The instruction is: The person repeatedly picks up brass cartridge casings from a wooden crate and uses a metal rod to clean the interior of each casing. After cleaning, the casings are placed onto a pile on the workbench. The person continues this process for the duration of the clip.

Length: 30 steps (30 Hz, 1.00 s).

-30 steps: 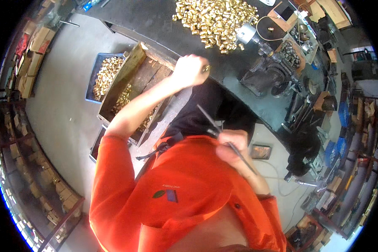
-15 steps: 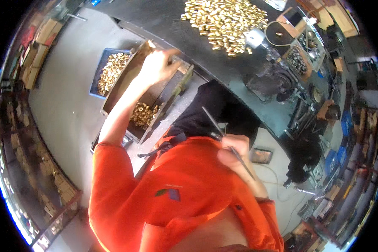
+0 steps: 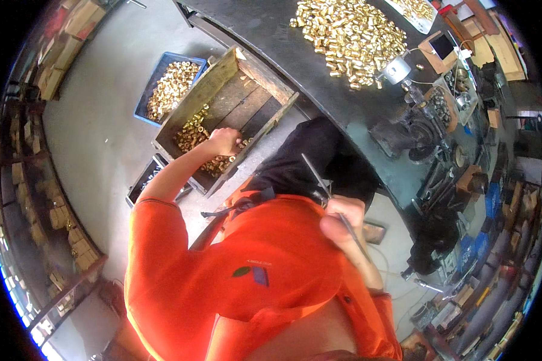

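Note:
My left hand [image 3: 226,141] is down in an open wooden crate [image 3: 266,73]. Its fingers are curled among loose brass fittings [image 3: 193,133], so whatever is inside them is hidden. These fittings are heaped in the near part of the crate, with bare boards showing beyond. Near my waist, my right hand [image 3: 345,218] is closed around a thin metal rod [image 3: 313,171]. The rod slants up and left out of the fist, and its other end shows below the thumb.
A blue tray [image 3: 140,107] full of brass fittings stands on the floor beyond the crate; a dark bin [image 3: 140,188] sits nearer. On the black workbench [image 3: 247,33] are a large pile of brass fittings [image 3: 355,45], a silver round-headed device [image 3: 396,71] and a dark machine [image 3: 403,135].
My left hand has dropped from above the crate's far end to the fittings, its fingers now curled. My right hand keeps the rod. The whole view has shifted slightly.

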Available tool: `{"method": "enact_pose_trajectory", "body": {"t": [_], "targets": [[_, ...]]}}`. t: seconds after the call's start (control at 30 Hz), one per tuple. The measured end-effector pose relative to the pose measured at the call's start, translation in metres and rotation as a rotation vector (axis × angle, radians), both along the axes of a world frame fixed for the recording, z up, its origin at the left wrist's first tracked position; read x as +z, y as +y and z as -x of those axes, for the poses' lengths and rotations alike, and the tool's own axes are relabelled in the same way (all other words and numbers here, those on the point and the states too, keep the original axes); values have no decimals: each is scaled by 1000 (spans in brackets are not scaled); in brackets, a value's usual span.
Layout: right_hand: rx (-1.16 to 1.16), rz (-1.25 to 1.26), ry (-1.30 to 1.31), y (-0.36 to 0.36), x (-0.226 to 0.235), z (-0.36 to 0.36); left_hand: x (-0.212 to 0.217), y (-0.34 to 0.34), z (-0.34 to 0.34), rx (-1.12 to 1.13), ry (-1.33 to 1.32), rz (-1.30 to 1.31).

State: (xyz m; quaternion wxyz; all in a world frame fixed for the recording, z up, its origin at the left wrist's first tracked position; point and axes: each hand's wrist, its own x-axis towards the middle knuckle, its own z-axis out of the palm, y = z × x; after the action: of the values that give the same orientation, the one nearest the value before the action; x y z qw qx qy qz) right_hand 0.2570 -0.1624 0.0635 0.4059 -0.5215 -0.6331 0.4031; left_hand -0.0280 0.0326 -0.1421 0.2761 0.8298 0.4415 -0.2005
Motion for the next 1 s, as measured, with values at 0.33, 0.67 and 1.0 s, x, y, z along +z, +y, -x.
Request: {"method": "enact_pose_trajectory", "body": {"t": [0.33, 0.67, 1.0], "targets": [[-3, 13, 4, -8, -3, -3, -20, 0, -1, -90, -305, -49], [11, -13, 65, -8, -4, -4, -13, 5, -7, -181, -190, -123], [45, -47, 75, -1, -12, -11, 87, -26, -2, 706, -1205, 360]]}}
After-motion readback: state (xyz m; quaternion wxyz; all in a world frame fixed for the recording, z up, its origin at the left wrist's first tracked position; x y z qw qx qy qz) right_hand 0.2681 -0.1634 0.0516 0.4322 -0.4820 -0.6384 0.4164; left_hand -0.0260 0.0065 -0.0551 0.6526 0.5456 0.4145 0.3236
